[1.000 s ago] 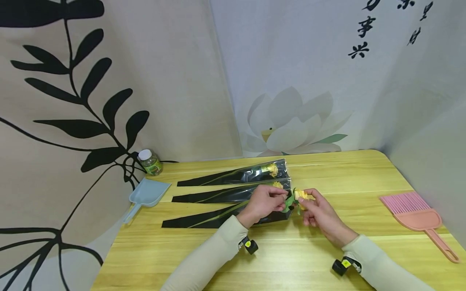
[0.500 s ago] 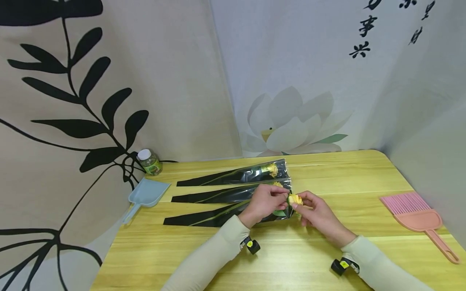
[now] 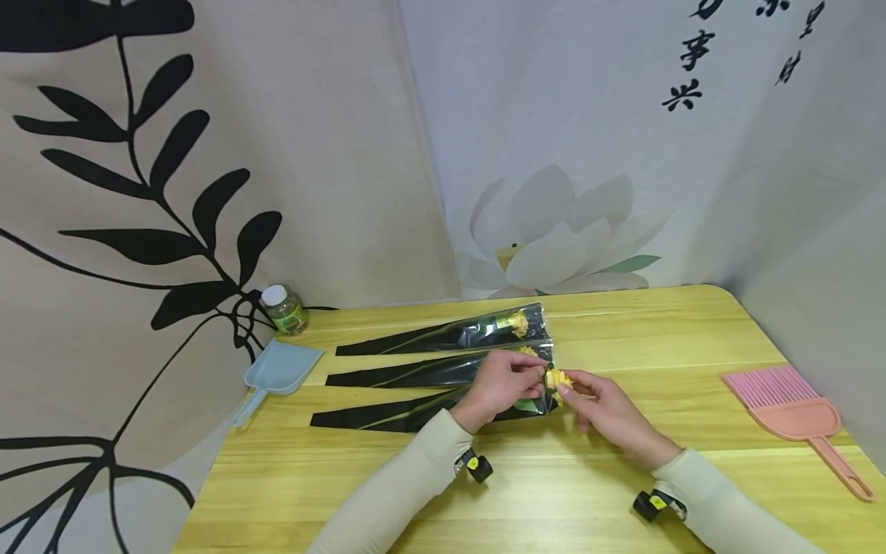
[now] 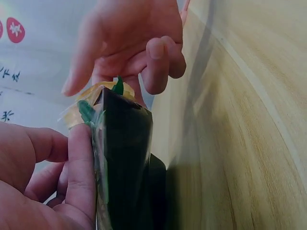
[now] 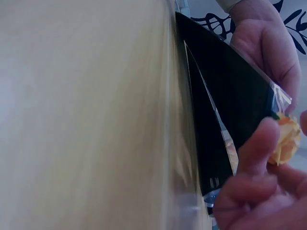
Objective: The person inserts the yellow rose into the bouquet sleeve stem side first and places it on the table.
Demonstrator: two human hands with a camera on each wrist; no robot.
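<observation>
In the head view, the nearest of three black-and-clear flower sleeves [image 3: 394, 418] lies with its wide mouth to the right. My left hand [image 3: 500, 388] pinches the edge of that mouth between thumb and fingers. At the opening is a yellow flower [image 3: 556, 383], its head held by the thumb and fingers of my right hand [image 3: 612, 412]. A green leaf [image 3: 527, 405] shows through the clear film. The left wrist view has the flower's green leaf tips [image 4: 86, 111] beside the black sleeve [image 4: 127, 163]. In the right wrist view, my thumb [image 5: 261, 143] lies against the yellow petals [image 5: 287, 139].
Two more sleeves [image 3: 415, 341] with yellow flowers lie behind, the middle one partly covered by my left hand. A blue dustpan [image 3: 280, 368] and a lidded jar [image 3: 285, 309] stand at the left. A pink brush [image 3: 796, 412] lies at the right table edge.
The yellow flower has moved left into the sleeve's mouth with my right hand. Its green leaves, outside before, now show behind the film. My left hand stays nearly in place.
</observation>
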